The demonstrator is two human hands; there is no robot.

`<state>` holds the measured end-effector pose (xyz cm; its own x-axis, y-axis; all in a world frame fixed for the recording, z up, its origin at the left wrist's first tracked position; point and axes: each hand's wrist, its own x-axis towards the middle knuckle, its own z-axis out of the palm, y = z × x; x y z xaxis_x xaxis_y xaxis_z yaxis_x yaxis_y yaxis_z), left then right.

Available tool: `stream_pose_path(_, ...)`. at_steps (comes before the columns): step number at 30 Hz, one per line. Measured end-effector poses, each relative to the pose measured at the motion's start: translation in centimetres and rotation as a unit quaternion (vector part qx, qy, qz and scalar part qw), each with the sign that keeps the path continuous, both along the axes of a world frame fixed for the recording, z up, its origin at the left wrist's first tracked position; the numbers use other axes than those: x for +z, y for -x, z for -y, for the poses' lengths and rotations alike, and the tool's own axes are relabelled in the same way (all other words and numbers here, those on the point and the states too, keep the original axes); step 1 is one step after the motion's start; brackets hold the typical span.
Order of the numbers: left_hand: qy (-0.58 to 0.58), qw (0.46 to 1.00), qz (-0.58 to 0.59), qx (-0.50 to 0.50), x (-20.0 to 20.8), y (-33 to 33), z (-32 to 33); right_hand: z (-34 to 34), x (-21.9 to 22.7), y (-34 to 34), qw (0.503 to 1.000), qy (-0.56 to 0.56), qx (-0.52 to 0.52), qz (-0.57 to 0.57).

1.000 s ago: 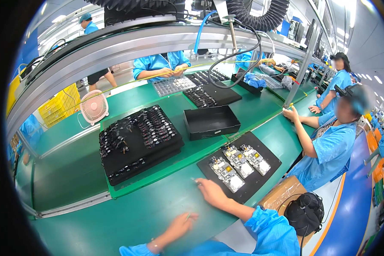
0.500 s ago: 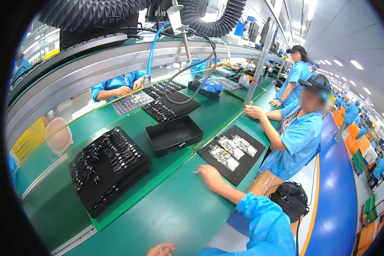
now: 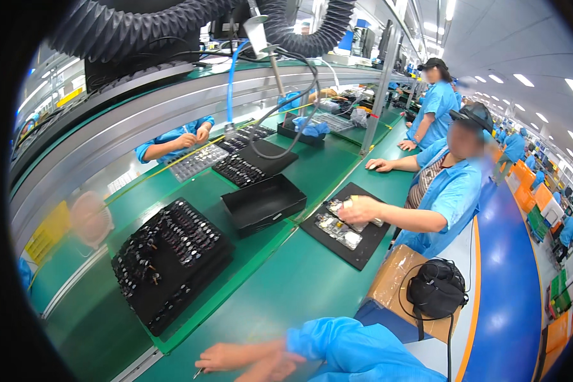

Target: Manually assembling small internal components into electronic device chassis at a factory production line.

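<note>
At the lower edge, my right hand (image 3: 218,358) is closed near the green bench top, reaching left from its blue sleeve. A thin silver piece (image 3: 198,374) sticks out below its fingertips; its kind is too small to make out. My left hand (image 3: 272,368) lies across in front of my right forearm, its fingers toward the blue sleeve. It is smeared by motion, and I cannot see what, if anything, it holds. Left of both hands sits a stack of black foam trays (image 3: 200,274) with rows of small dark parts.
An empty-looking black box (image 3: 264,205) stands beyond the stack. At the right, a co-worker's hand (image 3: 360,210) is over a black mat (image 3: 353,254) with white-and-silver parts. A black bag (image 3: 436,290) rests on a cardboard box (image 3: 388,280). Another person's hands (image 3: 194,137) work across the bench.
My right hand has drawn back from beside the black mat to the lower edge, beside my left hand. The co-worker has reached one hand over the mat. The view has shifted slightly.
</note>
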<state>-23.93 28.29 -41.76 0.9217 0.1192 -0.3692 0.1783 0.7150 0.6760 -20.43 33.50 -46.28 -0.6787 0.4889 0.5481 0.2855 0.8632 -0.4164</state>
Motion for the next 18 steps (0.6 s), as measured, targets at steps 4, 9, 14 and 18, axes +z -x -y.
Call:
stream_pose_path(4, 0.034, 0.996, 0.061, 0.054, -2.9, 1.0, -0.5, 0.5, 2.1, 2.3, 0.994, 0.058, 0.082, -0.043)
stream_pose_path(9, -0.027, 0.996, 0.080, -0.007, -2.8, 1.0, -0.4, 0.5, 5.8, 1.3, 0.980, 0.068, 0.111, -0.148)
stream_pose_path(14, -0.125, 0.983, 0.082, -0.102, -2.6, 0.6, -0.6, -0.6, -0.2, 3.5, 0.976, 0.193, 0.104, -0.011)
stream_pose_path(18, -0.167, 0.975, 0.137, -0.047, -3.5, 0.6, 0.2, -0.3, -0.5, 3.5, 0.972, 0.207, 0.100, -0.039)
